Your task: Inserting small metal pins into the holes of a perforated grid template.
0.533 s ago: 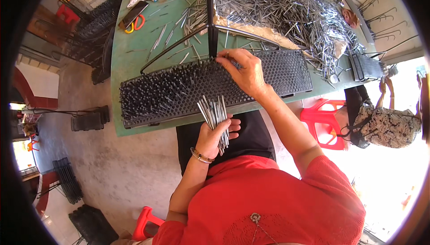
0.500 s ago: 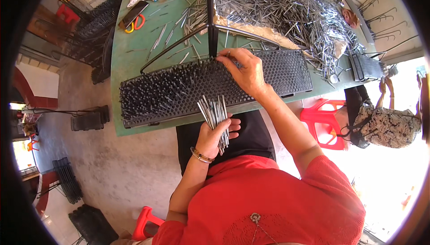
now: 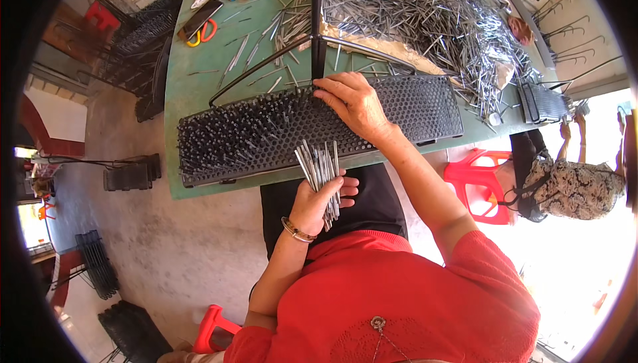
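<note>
A bundle of thin metal rods (image 3: 318,167) stands fanned out in my left hand (image 3: 319,200), held by thumb and palm in front of the rack's near edge. A long black perforated rack (image 3: 399,112) lies across the table. Its left half bristles with upright rods (image 3: 229,134), while the right half shows bare holes. At the far edge, near the middle, my right hand (image 3: 352,100) reaches down with its fingertips pinched at the border of the filled holes. Whatever is between those fingertips is hidden or too small to name.
Behind the rack, a big heap of metal rods (image 3: 425,17) covers the green table (image 3: 199,84). A black frame post (image 3: 318,24) rises from the rack. Scissors (image 3: 203,33) and a phone (image 3: 203,17) lie far left. Another person (image 3: 571,183) works at right, near a red stool (image 3: 475,183).
My right hand has shifted slightly left along the rack's far edge, its fingers now lower and closer together. The left hand keeps its bundle in almost the same place.
</note>
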Available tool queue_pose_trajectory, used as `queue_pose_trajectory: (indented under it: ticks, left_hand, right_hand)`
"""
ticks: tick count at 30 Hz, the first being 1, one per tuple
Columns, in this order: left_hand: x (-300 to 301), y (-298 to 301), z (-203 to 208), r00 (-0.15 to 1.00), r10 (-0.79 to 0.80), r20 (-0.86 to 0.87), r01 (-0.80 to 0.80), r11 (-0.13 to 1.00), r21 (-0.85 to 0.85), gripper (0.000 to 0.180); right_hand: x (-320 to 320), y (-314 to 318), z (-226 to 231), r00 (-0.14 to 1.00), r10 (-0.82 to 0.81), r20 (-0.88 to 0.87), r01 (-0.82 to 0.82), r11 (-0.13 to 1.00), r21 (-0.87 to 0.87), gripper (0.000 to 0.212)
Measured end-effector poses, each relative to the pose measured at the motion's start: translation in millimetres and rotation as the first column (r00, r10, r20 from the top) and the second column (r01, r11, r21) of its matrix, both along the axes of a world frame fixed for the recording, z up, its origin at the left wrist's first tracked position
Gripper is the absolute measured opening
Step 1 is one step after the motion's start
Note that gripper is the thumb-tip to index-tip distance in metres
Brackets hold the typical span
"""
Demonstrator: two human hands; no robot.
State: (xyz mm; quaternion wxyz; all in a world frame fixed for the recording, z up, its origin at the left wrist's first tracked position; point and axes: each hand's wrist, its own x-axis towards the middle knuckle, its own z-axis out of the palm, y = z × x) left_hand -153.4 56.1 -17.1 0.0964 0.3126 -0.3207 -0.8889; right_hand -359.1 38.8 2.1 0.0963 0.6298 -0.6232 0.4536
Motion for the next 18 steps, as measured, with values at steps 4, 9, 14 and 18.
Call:
queue_pose_trajectory:
  ticks: [4, 9, 14, 18]
  left_hand:
    - [0.1, 3.0, -4.6, 1.000, 0.015, 0.012, -0.015, 1.000, -0.010, 0.024]
    - [1.4, 1.6, 0.6, 0.999, 0.035, -0.023, -0.036, 0.999, -0.011, 0.026]
    - [-0.1, 0.9, -1.3, 0.998, 0.065, 0.002, -0.065, 0.998, 0.016, 0.026]
    - [0.9, 0.1, -0.7, 0.998, 0.059, -0.008, -0.059, 0.998, 0.016, 0.025]
  right_hand:
    - [2.5, -2.7, 8.6, 0.998, -0.063, -0.012, 0.063, 0.998, -0.012, 0.017]
    - [0.9, -0.6, 11.4, 0.987, -0.161, -0.009, 0.162, 0.985, 0.065, 0.012]
    - [2.3, -0.9, 13.6, 0.972, -0.181, -0.152, 0.198, 0.974, 0.107, 0.015]
    - [4.8, 3.6, 15.6, 0.944, -0.182, -0.275, 0.231, 0.960, 0.159, 0.019]
